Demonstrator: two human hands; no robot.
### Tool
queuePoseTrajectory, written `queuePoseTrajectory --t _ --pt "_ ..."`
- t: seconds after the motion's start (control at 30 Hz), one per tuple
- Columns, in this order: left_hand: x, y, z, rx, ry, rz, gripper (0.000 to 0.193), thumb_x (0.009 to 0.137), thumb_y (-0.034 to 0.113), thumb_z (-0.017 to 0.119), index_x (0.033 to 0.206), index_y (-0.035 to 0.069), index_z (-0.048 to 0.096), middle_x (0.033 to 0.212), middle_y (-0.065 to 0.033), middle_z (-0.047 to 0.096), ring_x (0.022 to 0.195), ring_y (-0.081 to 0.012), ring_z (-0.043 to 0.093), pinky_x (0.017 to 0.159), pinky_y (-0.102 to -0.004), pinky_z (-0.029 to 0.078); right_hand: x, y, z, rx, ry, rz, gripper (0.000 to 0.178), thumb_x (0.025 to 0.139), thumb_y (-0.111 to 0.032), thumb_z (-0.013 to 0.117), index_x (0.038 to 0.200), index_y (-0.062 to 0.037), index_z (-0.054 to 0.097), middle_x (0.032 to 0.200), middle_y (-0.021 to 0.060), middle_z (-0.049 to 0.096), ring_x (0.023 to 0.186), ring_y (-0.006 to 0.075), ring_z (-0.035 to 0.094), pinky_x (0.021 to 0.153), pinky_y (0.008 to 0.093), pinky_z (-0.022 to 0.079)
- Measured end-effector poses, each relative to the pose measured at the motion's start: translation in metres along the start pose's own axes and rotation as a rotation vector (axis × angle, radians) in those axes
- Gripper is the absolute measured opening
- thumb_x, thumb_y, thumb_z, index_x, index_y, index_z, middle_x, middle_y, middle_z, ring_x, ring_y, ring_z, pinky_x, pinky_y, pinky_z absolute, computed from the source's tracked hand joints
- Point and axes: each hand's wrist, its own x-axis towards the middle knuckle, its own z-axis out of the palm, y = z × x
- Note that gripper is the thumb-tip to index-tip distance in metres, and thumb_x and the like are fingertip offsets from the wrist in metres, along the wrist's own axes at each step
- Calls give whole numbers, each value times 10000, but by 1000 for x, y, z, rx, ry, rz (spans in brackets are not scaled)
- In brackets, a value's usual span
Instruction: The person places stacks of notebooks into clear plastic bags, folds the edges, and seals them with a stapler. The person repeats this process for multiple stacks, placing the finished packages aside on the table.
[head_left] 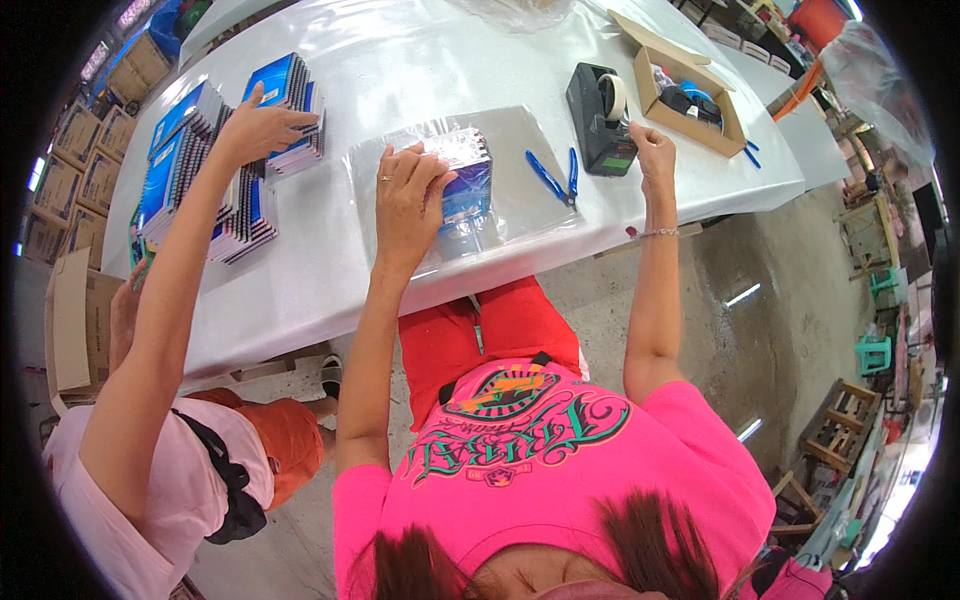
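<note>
My left hand (410, 190) bends its fingers over a stack of spiral notebooks (468, 195) with blue covers, pressing on the clear plastic around it. The stack lies on a larger clear plastic sheet (535, 140) at the table's near edge. Beside the black tape dispenser (605, 150), my right hand (655, 152) has thumb and fingers pinched together near the tape roll (615, 97). Whatever thin thing it pinches is too small to make out. Blue-handled nippers (555, 182) lie with handles spread between the notebooks and the dispenser.
At left, a co-worker's hand (262, 130) reaches over several piles of blue spiral notebooks (180, 165). An open cardboard box (725, 140) holding small items stands right of the dispenser. The white table (300, 310) has a curving near edge. Cartons (75, 140) are stacked at far left.
</note>
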Motion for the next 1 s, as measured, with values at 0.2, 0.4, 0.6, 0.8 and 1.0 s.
queuePoseTrajectory --t 0.2,0.4,0.6,0.8,1.0 --pt "-2 1 1 -1 2 -16 104 836 85 679 926 69 629 951 -71 616 1124 -293 569 1111 -515 288 -39 11 -24 -7 -80 267 331 943 -304 592 848 10 632 733 62 635 678 146 589 618 284 446" --pt "-4 0 7 -34 53 -13 110 824 86 693 914 75 630 955 -62 622 1120 -278 574 1122 -509 270 -56 43 -41 -756 165 -47 241 902 -194 605 909 47 594 781 184 664 689 262 653 651 385 492" --pt "-11 -5 12 -64 109 -53 121 808 91 713 904 94 640 962 -50 636 1130 -255 580 1133 -504 246 -116 -58 37 147 -389 232 214 961 -248 608 924 -38 608 712 -12 561 593 57 495 513 211 391" --pt "-11 -5 16 -60 151 -49 98 817 115 710 893 109 648 957 -32 632 1137 -242 574 1140 -497 217 -157 -124 121 234 -505 250 219 934 -244 648 884 -34 612 635 -25 563 525 40 467 475 203 352" --pt "-13 -5 15 -74 154 -49 64 839 140 692 897 141 665 951 -4 617 1139 -218 564 1143 -487 198 -155 -126 145 3 -404 32 235 857 -196 692 761 8 623 546 38 581 498 59 496 468 248 371"
